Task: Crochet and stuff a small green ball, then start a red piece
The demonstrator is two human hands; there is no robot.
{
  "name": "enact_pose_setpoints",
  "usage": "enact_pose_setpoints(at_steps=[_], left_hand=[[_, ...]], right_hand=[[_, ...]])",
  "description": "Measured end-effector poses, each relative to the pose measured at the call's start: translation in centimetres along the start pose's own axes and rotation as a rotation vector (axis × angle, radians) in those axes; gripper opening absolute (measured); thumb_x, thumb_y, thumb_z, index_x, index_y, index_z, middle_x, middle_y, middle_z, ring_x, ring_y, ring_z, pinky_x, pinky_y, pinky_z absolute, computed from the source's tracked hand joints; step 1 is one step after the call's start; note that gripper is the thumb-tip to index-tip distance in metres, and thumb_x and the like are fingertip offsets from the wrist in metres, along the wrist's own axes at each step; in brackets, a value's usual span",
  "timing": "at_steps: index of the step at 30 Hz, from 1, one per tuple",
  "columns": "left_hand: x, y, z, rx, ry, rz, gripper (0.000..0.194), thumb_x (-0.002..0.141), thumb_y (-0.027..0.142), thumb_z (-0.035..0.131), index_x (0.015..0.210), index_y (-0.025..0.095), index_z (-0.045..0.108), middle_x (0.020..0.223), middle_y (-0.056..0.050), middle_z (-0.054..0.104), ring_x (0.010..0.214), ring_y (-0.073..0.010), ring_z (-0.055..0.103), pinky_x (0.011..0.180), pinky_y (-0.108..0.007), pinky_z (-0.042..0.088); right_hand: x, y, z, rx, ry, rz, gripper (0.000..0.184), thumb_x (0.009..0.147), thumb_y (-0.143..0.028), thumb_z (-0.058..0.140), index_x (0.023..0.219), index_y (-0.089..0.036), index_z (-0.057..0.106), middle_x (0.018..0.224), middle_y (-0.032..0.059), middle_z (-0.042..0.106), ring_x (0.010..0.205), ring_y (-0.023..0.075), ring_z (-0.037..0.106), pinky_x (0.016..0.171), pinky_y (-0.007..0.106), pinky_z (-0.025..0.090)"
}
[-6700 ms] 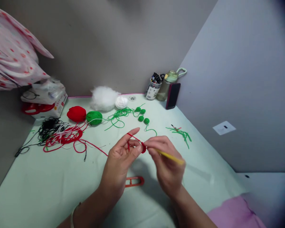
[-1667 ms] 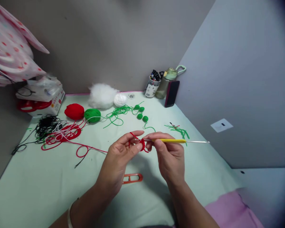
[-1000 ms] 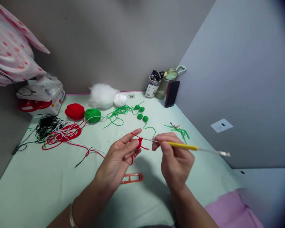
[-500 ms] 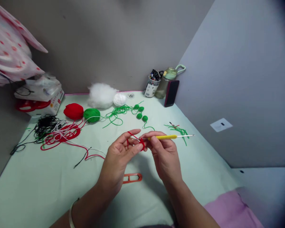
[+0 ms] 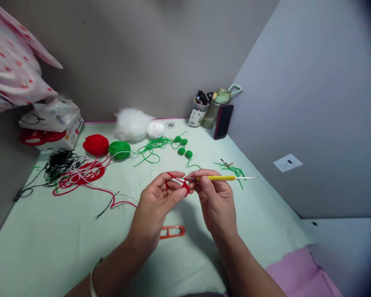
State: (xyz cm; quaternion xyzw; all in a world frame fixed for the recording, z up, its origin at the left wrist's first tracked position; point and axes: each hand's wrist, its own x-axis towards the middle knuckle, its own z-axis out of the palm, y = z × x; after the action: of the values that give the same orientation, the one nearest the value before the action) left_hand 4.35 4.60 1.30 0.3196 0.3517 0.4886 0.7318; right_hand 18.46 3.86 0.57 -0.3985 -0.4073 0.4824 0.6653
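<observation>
My left hand (image 5: 157, 198) pinches a small red crochet piece (image 5: 186, 188) between thumb and fingers. Red yarn (image 5: 174, 176) is looped over its raised index finger and runs to the hook's left end. In my right hand (image 5: 218, 202) is a crochet hook (image 5: 219, 178) with a yellow grip and metal tips at both ends, held level. The hook's left tip is at the red piece, with a loop of yarn on its shaft. Under my left hand, partly hidden, an orange plastic tool (image 5: 174, 232), seemingly a thread cutter, lies on the table.
Red (image 5: 95, 145), green (image 5: 120, 150) and white yarn balls (image 5: 156, 129) lie behind, near white stuffing (image 5: 132, 123). Tangled yarn (image 5: 77, 173) spreads at left. Several small green pieces (image 5: 181, 151), a pen cup (image 5: 198, 112), bottle (image 5: 212, 113) and phone (image 5: 223, 121) are at the back. Green scraps (image 5: 233, 168) lie right.
My right hand has drawn the hook slightly to the right. More of the loop at its left end now shows above the red piece. My left hand has barely moved.
</observation>
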Motion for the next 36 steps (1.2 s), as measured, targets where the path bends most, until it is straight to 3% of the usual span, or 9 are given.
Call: enact_pose_setpoints(at_steps=[5,9,12,16,21,28,30,36], left_hand=[[0.1,0.2,0.0,0.002,0.0,-0.016,0.02,0.083,0.021,0.083,0.098,0.021,0.069,0.083,0.002,0.069,0.085,-0.0136,0.066,0.09,-0.028,0.051],[0.1,0.2,0.0,0.019,0.051,0.021,0.031,0.081,0.018,0.084,0.078,0.021,0.053,0.08,0.004,0.068,0.073,-0.0105,0.061,0.065,-0.021,0.046],[0.1,0.1,0.0,0.077,0.071,0.081,0.031,0.082,0.017,0.083,0.074,0.021,0.053,0.073,0.006,0.061,0.06,-0.0069,0.052,0.055,-0.019,0.04],[0.1,0.1,0.0,0.09,0.057,0.121,0.014,0.086,0.017,0.08,0.081,0.021,0.066,0.079,0.005,0.065,0.064,-0.0065,0.059,0.069,-0.02,0.049],[0.1,0.1,0.1,0.042,0.042,0.08,0.008,0.086,0.021,0.081,0.087,0.02,0.073,0.087,0.001,0.073,0.081,-0.0131,0.07,0.086,-0.026,0.053],[0.1,0.1,0.2,-0.008,0.056,0.064,0.01,0.084,0.023,0.083,0.083,0.019,0.074,0.082,0.001,0.072,0.08,-0.0136,0.066,0.084,-0.026,0.051],[0.1,0.2,0.2,-0.002,0.044,0.058,0.009,0.086,0.024,0.08,0.082,0.019,0.073,0.082,0.001,0.071,0.08,-0.0139,0.065,0.085,-0.026,0.05],[0.1,1.2,-0.1,0.037,-0.062,0.017,0.012,0.089,0.028,0.075,0.08,0.021,0.07,0.085,-0.002,0.07,0.085,-0.0181,0.065,0.088,-0.031,0.047]], right_hand=[[0.0,0.2,-0.2,-0.016,-0.045,0.039,0.011,0.095,-0.033,0.073,0.096,-0.026,0.081,0.091,0.0019,0.075,0.077,0.014,0.067,0.073,0.028,0.056],[0.0,0.2,-0.2,0.013,-0.038,0.031,0.01,0.095,-0.032,0.073,0.095,-0.025,0.081,0.091,0.0023,0.076,0.074,0.0145,0.069,0.071,0.029,0.058],[-0.1,0.2,-0.2,0.005,-0.048,0.011,0.011,0.096,-0.031,0.072,0.096,-0.025,0.081,0.092,0.0027,0.077,0.074,0.0144,0.069,0.072,0.03,0.059],[-0.3,0.1,-0.2,-0.058,-0.043,-0.057,0.012,0.098,-0.029,0.069,0.099,-0.026,0.08,0.096,0.003,0.078,0.077,0.0153,0.07,0.074,0.031,0.06],[-0.7,0.0,0.2,-0.228,0.001,-0.233,0.015,0.1,-0.025,0.066,0.101,-0.028,0.081,0.098,0.004,0.077,0.08,0.0183,0.071,0.071,0.035,0.06],[-1.6,-0.3,0.7,-0.439,-0.089,-0.441,0.025,0.099,-0.014,0.062,0.108,-0.029,0.08,0.104,0.0071,0.077,0.096,0.0234,0.071,0.074,0.039,0.062],[-1.5,-0.2,0.6,-0.4,-0.059,-0.405,0.021,0.099,-0.016,0.064,0.105,-0.028,0.081,0.101,0.007,0.077,0.094,0.0232,0.072,0.075,0.039,0.062],[0.5,-0.2,-0.3,0.009,0.041,-0.011,0.012,0.095,-0.039,0.072,0.093,-0.027,0.077,0.092,0.0012,0.077,0.07,0.0138,0.069,0.069,0.03,0.062]])
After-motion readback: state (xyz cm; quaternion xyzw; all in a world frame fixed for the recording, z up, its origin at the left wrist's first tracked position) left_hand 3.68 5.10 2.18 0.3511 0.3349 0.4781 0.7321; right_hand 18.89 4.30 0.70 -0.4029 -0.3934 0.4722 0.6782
